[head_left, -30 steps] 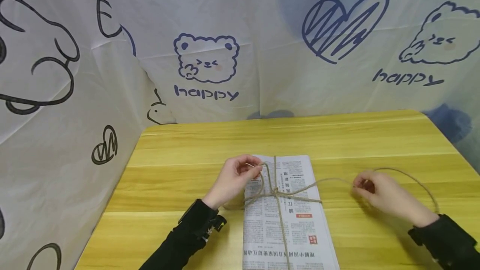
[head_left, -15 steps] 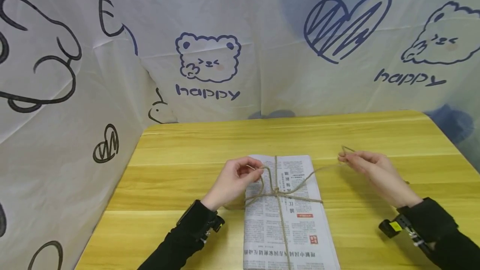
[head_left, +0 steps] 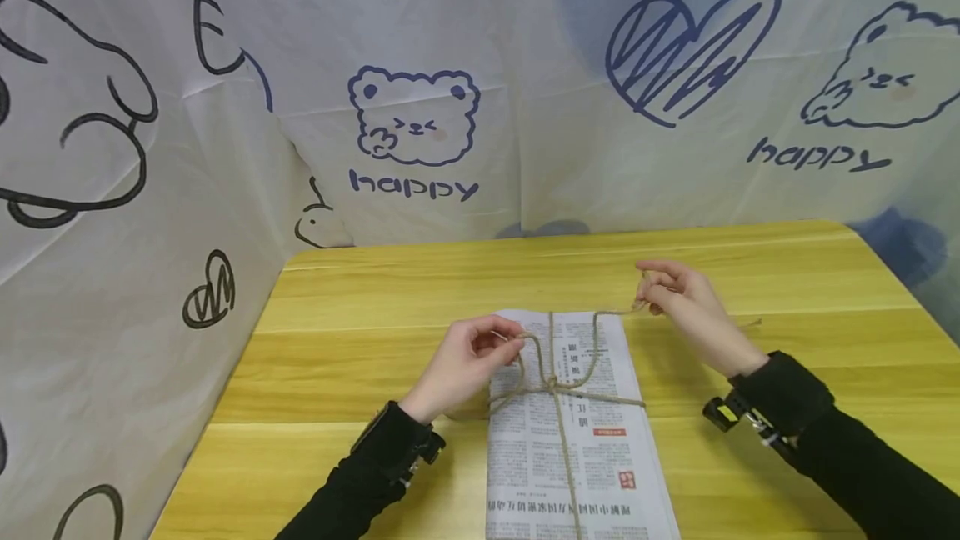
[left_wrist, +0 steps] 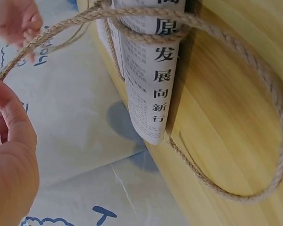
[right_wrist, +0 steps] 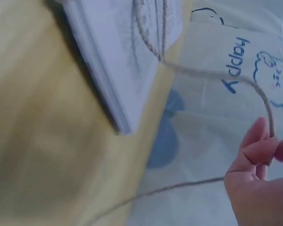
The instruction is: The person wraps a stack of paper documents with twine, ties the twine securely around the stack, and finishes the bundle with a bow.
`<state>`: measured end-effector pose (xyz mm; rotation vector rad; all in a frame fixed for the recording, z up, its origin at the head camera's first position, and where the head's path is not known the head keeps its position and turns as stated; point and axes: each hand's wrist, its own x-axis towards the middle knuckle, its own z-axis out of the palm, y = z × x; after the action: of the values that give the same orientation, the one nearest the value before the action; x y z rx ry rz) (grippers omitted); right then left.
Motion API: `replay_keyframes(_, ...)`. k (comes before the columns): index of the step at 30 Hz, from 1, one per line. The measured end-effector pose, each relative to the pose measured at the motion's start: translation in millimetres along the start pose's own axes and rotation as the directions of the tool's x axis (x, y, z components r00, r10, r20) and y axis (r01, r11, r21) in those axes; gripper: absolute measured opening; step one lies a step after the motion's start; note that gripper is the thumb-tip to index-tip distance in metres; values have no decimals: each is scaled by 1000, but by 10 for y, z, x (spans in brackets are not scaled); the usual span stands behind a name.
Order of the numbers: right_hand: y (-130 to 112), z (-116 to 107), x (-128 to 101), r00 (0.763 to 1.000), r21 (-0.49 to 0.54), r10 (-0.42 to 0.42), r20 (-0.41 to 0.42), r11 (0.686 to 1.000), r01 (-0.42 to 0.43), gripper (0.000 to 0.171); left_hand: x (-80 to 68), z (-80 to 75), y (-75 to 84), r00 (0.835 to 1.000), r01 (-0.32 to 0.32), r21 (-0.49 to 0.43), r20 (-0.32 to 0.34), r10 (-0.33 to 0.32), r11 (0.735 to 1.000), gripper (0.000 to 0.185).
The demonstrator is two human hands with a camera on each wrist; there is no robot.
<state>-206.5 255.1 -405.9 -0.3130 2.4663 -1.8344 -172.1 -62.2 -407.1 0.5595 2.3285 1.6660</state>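
A stack of folded newspapers [head_left: 525, 465] lies on the table, bound crosswise by brown twine [head_left: 564, 440] with a knot near its upper middle. My left hand [head_left: 468, 361] pinches one piece of the twine over the stack's upper left; a bight of it stands up from the knot. Beyond the stack's upper right corner, my right hand [head_left: 686, 307] pinches the other twine end, raised off the table. In the left wrist view, a long loop of twine [left_wrist: 278, 117] hangs beside the newspapers. The right wrist view shows twine [right_wrist: 212, 73] running from the stack to my right fingers.
The yellow wooden table [head_left: 337, 307] reaches back to a pale cloth [head_left: 540, 90] printed with bears and hearts. More cloth hangs along the left side. A free tail of twine [head_left: 752, 322] shows behind my right wrist.
My right hand has moved left and away from me, bringing its twine from the right side towards the stack's upper right corner. My left hand has stayed nearly still, holding its twine.
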Motion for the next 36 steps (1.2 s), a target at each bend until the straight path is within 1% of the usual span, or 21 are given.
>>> replay_keyframes(2, -107, 81, 55, 999, -51, -36, 22, 998, 38, 44, -6, -4, -3, 1000, -5, 8, 0, 5, 1000, 20)
replay_keyframes(3, -185, 123, 78, 999, -118, -32, 41, 992, 37, 45, -9, -6, -4, 1000, -8, 13, 1, 8, 1000, 20)
replay_keyframes(5, -276, 205, 122, 994, -189, -65, 84, 979, 80, 43, -14, -9, -6, 1000, -14, 19, 3, 14, 1000, 20)
replay_keyframes(8, -363, 331, 191, 980, -242, -109, 163, 959, 147, 35, -18, -17, -10, 1000, -25, 23, 2, 25, 999, 19)
replay_keyframes(10, -395, 411, 239, 968, -228, -147, 203, 954, 193, 30, -19, -22, -14, 999, -38, 21, 5, 38, 999, 19)
replay_keyframes(12, -413, 482, 288, 955, -165, -187, 232, 960, 228, 28, -20, -24, -15, 998, -57, 22, 7, 57, 998, 20)
replay_keyframes(14, -419, 546, 329, 942, -79, -211, 261, 968, 239, 29, -25, -25, -15, 997, -78, 26, 8, 78, 997, 21)
replay_keyframes(16, -400, 604, 365, 931, -22, -210, 298, 974, 227, 30, -31, -25, -14, 995, -100, 31, 7, 100, 995, 21)
replay_keyframes(18, -345, 655, 383, 921, -37, -188, 340, 976, 213, 31, -37, -24, -13, 993, -114, 39, 4, 114, 993, 20)
replay_keyframes(21, -226, 704, 370, 909, -153, -161, 384, 960, 234, 31, -38, -25, -22, 992, -128, 49, -2, 129, 991, 19)
replay_keyframes(23, -146, 708, 339, 907, -218, -157, 391, 942, 257, 30, -34, -24, -26, 992, -125, 56, -9, 125, 991, 19)
replay_keyframes(24, -113, 705, 324, 907, -233, -161, 388, 935, 266, 29, -29, -24, -32, 992, -124, 62, -15, 125, 990, 19)
replay_keyframes(26, -56, 688, 300, 912, -236, -164, 376, 935, 266, 27, -18, -28, -39, 993, -115, 79, -30, 118, 990, 19)
replay_keyframes(32, -5, 622, 255, 934, -169, -151, 324, 962, 215, 25, 18, -27, -18, 996, -71, 91, -54, 76, 993, 19)
replay_keyframes(34, -34, 607, 228, 931, -127, -151, 331, 971, 203, 25, 39, -25, -10, 996, -64, 82, -52, 68, 995, 20)
replay_keyframes(36, -81, 601, 192, 922, -85, -164, 350, 975, 206, 24, 63, -17, 2, 997, -60, 77, -49, 63, 995, 21)
